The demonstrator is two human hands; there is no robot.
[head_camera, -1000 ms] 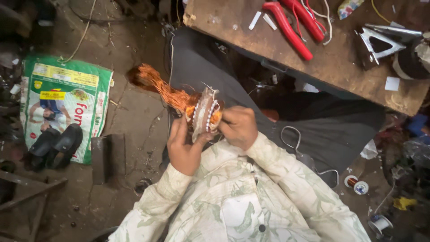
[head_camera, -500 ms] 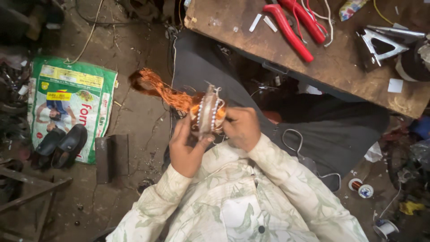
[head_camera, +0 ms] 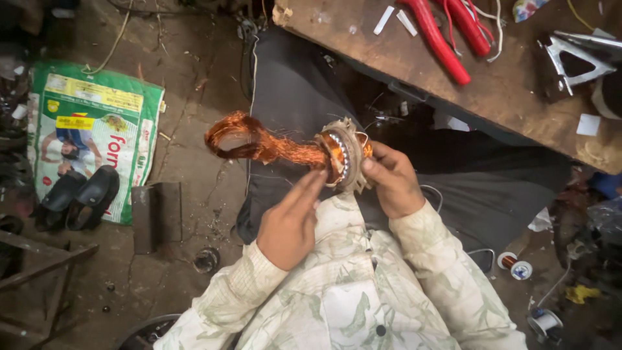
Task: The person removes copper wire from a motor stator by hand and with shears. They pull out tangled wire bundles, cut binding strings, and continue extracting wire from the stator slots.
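My right hand (head_camera: 393, 183) is clamped on the stator (head_camera: 343, 155), held over my lap; my left hand (head_camera: 291, 220), fingers loose, touches its rim; much copper wire (head_camera: 259, 144) already hangs out, some remains inside.

The stator core (head_camera: 343, 155) is dull grey metal with a toothed rim; the copper winding bundle (head_camera: 259, 144) drawn out of it is glossy orange wire. Beyond the core, the workbench (head_camera: 518, 97) is rough, scuffed wood carrying smooth red plastic-handled pliers (head_camera: 440, 39). Left of the core lies a glossy printed plastic sack (head_camera: 91, 129) on matt, cracked concrete floor (head_camera: 194, 168).
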